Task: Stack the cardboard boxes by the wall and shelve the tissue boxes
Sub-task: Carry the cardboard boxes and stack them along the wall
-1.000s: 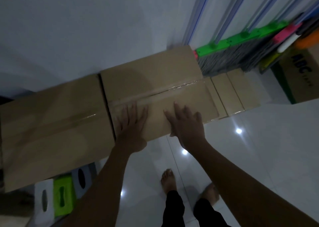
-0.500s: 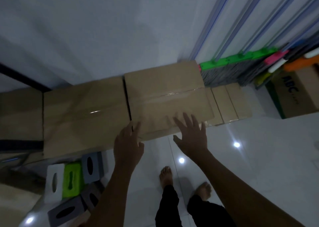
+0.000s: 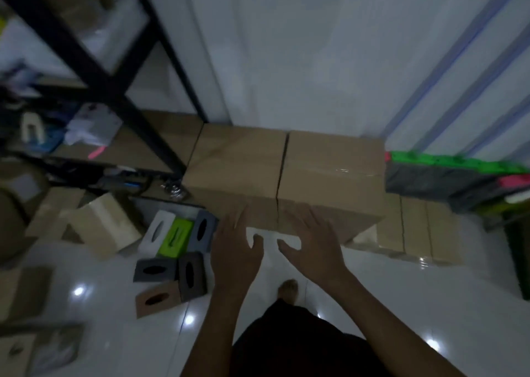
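Observation:
Two taped cardboard boxes stand side by side against the white wall, the left box (image 3: 235,164) and the right box (image 3: 332,173). My left hand (image 3: 236,250) and my right hand (image 3: 312,241) hover just in front of them, fingers spread and holding nothing. Several tissue boxes lie on the floor to the left: a white one (image 3: 157,230), a green one (image 3: 175,236), grey ones (image 3: 204,230) (image 3: 156,270) (image 3: 192,276) and a brown one (image 3: 157,298). A black metal shelf (image 3: 114,95) rises at the left.
Lower cardboard boxes (image 3: 415,227) sit on the floor right of the stack. Brooms with green and pink heads (image 3: 459,173) lean in the right corner. More cardboard pieces (image 3: 100,224) lie at the left. My foot (image 3: 288,289) stands on the glossy white tiles.
Both hands have come off the right box and drawn back toward me. The view has swung left and back, bringing the shelf and more tissue boxes into sight.

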Demonstrator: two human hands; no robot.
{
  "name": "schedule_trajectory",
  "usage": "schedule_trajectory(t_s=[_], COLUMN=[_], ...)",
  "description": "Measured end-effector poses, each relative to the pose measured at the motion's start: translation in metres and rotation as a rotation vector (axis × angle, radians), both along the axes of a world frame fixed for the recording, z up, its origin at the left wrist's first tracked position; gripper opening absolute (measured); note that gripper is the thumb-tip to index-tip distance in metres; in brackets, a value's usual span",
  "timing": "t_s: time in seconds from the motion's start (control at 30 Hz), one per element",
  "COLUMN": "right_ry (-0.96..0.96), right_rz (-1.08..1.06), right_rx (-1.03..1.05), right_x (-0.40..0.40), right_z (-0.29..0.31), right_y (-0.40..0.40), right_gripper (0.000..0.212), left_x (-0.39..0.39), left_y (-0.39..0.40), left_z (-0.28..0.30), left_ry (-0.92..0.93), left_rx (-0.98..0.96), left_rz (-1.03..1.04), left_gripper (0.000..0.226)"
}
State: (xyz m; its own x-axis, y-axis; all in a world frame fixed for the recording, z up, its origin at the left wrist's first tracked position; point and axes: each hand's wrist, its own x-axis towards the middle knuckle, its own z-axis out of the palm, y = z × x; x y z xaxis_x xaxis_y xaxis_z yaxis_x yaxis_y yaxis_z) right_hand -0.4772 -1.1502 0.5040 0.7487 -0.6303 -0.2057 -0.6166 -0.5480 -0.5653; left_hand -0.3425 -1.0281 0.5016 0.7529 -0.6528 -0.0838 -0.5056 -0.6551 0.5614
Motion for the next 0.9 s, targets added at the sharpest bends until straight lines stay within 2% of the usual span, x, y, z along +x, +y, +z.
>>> schedule_trajectory(t_s=[0.17, 0.23, 0.3, 0.47, 0.67, 0.9], right_ry=[-0.145, -0.188, -0.181, -0.107, -0.04, 0.048], right_rz=[0.159, 0.235, 0.329, 0.546, 0.703, 0.869], right_rx=[0.112, 0.101, 0.124, 0.142, 0.143, 0.138], right_x=[0.013, 0.02, 0.032, 0.072, 0.15, 0.254], right_z=[0.014, 0.018, 0.026, 0.033, 0.021, 0.007], right_y=[0.057, 0.085, 0.117, 0.195, 0.311, 0.477], right_gripper=[0.073, 0.068, 0.068, 0.068, 0.067, 0.067], left_x=[-0.045, -0.048, -0.044, -0.039, 0.011, 0.11], left_y=[0.081, 0.12, 0.161, 0.249, 0.372, 0.541], left_z=[0.019, 0.013, 0.008, 0.017, 0.01, -0.001], left_ry=[-0.038, -0.035, -0.082, -0.054, 0.038, 0.157], left_rx=[-0.078, -0.022, 0.036, -0.034, 0.009, -0.014], left_rz=[0.235, 0.316, 0.359, 0.62, 0.789, 0.952], left_gripper=[0.068, 0.066, 0.063, 0.067, 0.072, 0.071])
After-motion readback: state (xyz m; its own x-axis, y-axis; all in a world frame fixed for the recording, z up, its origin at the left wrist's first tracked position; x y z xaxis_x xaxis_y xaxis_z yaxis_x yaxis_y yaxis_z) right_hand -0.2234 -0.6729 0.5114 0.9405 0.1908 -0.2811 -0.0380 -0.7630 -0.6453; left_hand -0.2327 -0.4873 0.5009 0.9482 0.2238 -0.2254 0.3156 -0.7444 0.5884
